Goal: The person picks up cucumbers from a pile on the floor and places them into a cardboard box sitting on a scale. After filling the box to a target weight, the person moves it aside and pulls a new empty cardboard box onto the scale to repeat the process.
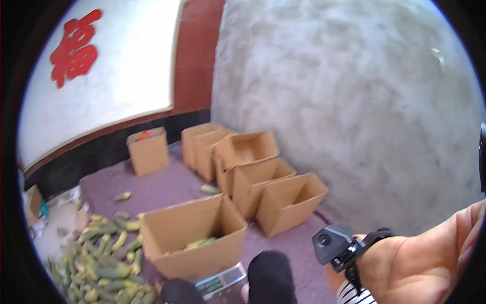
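Observation:
My right hand (pixel 430 258) is raised at the right edge, palm side showing, with a black device strapped to its wrist and a striped sleeve below. Its fingers run out of the frame, so whether it holds anything is hidden. My left hand is not in view. In front of my knees stands an open cardboard box (pixel 190 238) with a few yellow-green pieces of produce (pixel 200 243) at its bottom. It appears to rest on a flat scale (pixel 223 280) with a display panel. Beside the box on the left lies a large heap of stubby green-and-yellow vegetables (pixel 104 268).
Several open cardboard boxes (pixel 291 205) stand in a row along the grey wall (pixel 349 101). Another box (pixel 148 152) with something red on top is by the far wall. Loose vegetables (pixel 208 189) lie on the purple floor covering (pixel 109 185). My dark-clad knees (pixel 272 278) are close to the scale.

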`<action>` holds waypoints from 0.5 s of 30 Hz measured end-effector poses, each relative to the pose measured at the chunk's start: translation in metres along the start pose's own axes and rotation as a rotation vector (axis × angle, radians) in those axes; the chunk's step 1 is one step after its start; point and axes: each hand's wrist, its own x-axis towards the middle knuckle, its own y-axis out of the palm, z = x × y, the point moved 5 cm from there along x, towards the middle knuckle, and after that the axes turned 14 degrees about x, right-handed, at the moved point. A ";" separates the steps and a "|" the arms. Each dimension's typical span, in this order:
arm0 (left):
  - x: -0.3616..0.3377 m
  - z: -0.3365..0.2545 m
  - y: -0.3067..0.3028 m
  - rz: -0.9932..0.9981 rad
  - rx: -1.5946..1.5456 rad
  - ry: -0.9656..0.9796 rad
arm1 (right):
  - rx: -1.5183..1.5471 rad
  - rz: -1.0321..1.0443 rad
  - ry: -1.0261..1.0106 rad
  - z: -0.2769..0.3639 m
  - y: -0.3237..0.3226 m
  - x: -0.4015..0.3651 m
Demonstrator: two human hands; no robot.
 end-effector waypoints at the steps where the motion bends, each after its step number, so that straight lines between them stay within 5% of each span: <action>1: 0.001 -0.011 -0.010 0.034 -0.034 -0.051 | 0.060 -0.030 0.049 -0.005 0.005 -0.009; 10: -0.005 -0.009 -0.001 -0.004 0.030 -0.105 | 0.543 0.014 0.383 -0.005 0.070 -0.075; 15: -0.006 -0.003 0.003 0.010 0.012 -0.127 | 0.548 0.091 0.305 -0.020 0.056 -0.060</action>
